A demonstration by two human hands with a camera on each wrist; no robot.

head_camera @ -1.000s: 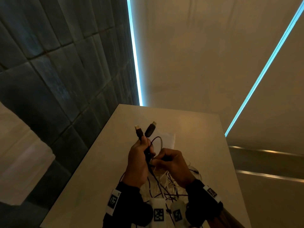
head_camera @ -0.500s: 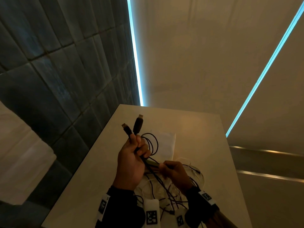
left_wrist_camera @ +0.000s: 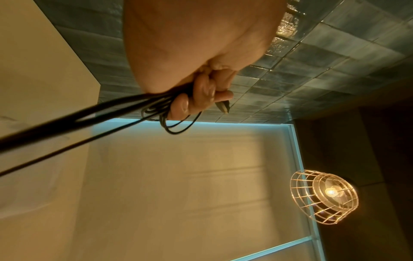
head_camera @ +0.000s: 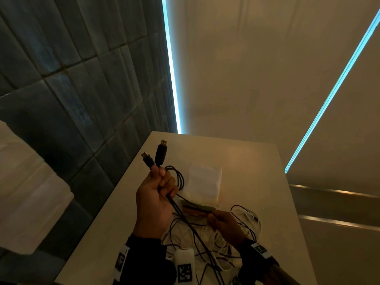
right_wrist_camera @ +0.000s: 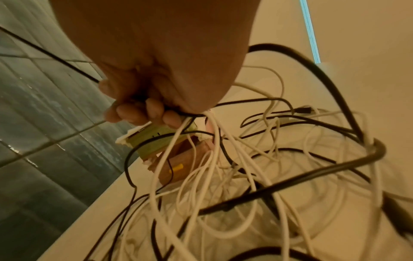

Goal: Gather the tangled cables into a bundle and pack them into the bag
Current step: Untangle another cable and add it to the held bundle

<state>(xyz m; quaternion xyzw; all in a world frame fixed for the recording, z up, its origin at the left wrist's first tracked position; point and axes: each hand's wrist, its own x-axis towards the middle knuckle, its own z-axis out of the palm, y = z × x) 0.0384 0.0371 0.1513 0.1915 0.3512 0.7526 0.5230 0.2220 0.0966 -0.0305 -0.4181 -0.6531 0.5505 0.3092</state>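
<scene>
My left hand (head_camera: 153, 199) is raised, clenched round the black USB cables (head_camera: 181, 212) just below their plugs (head_camera: 157, 155), so the strands pull straight out of the tangle. My right hand (head_camera: 225, 226) grips white cables (right_wrist_camera: 201, 167) low over the table (head_camera: 257, 161), keeping the heap down. The white bag (head_camera: 204, 182) lies flat just beyond, nothing packed yet.

**Room: tiled wall, cyan strips, cage lamp**

Left wall (head_camera: 67, 95): dark blue-grey glazed tiles, glossy, catching reflections. Far wall (head_camera: 257, 79): plain beige, matte. Vertical cyan light strip (head_camera: 171, 79) runs down the corner where the two meet; a second cyan strip (head_camera: 333, 87) runs diagonally at right. Table (head_camera: 246, 161): pale beige top, set close along the tiled wall. Wire-cage pendant lamp (left_wrist_camera: 324, 196) with a lit warm bulb, seen from the left wrist. Overall light dim and amber.
</scene>
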